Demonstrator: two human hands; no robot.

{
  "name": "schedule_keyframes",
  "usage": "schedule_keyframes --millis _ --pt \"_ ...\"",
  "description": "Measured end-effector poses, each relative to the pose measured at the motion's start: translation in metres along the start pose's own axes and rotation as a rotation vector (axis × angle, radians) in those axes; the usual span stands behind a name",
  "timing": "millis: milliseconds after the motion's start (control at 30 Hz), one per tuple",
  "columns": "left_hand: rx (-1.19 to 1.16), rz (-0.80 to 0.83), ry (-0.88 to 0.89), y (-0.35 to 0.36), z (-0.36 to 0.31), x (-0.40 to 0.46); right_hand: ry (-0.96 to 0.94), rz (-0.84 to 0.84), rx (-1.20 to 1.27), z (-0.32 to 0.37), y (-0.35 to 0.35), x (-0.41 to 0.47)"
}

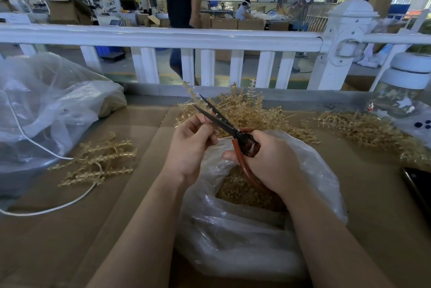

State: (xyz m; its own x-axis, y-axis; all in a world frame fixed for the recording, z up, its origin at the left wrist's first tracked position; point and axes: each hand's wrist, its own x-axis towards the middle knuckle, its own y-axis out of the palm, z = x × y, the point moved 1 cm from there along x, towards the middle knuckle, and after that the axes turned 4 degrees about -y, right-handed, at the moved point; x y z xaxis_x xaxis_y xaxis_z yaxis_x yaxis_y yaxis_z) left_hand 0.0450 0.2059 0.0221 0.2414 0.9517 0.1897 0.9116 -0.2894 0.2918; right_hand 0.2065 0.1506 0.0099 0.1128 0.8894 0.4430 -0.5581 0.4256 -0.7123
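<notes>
At centre frame the right hand (268, 161) gripped the red handles of the scissors (224, 124), with the blades parted and pointing to the upper left. The left hand (189, 147) pinched the lower blade with curled fingers, above the open plastic bag (233, 229) of trimmings. Risk judged: closing the blades with fingertips this close could nick skin. Cut pieces could also miss the bag and scatter across the tabletop (116, 194).

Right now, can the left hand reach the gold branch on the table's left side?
Probably yes: only bare cardboard lies between the left hand and the gold branch, though its fingers must first let go at the scissors.
</notes>
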Motion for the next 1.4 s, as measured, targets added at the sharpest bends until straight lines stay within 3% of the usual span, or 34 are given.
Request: schedule_keyframes --millis 567,1033,1233,1400 --pt "0.023 0.084 -0.007 0.0031 -0.0032 -0.0045 -0.032 -0.069 -0.099 0.0031 -0.0036 -0.0007" --pt "-0.049 0.115 -0.018 0.0032 -0.0049 -0.0043 -0.011 -0.051 -0.037 0.0001 -0.0006 0.0008" --pt "-0.035 0.009 -0.104 -0.0026 -0.0027 -0.0025 0.083 -0.066 0.189 -0.0020 0.0019 0.0023" --pt "0.028 0.062 -0.172 0.0019 0.0002 -0.0065 0.154 -0.098 0.456 -0.0015 0.0017 0.0068"
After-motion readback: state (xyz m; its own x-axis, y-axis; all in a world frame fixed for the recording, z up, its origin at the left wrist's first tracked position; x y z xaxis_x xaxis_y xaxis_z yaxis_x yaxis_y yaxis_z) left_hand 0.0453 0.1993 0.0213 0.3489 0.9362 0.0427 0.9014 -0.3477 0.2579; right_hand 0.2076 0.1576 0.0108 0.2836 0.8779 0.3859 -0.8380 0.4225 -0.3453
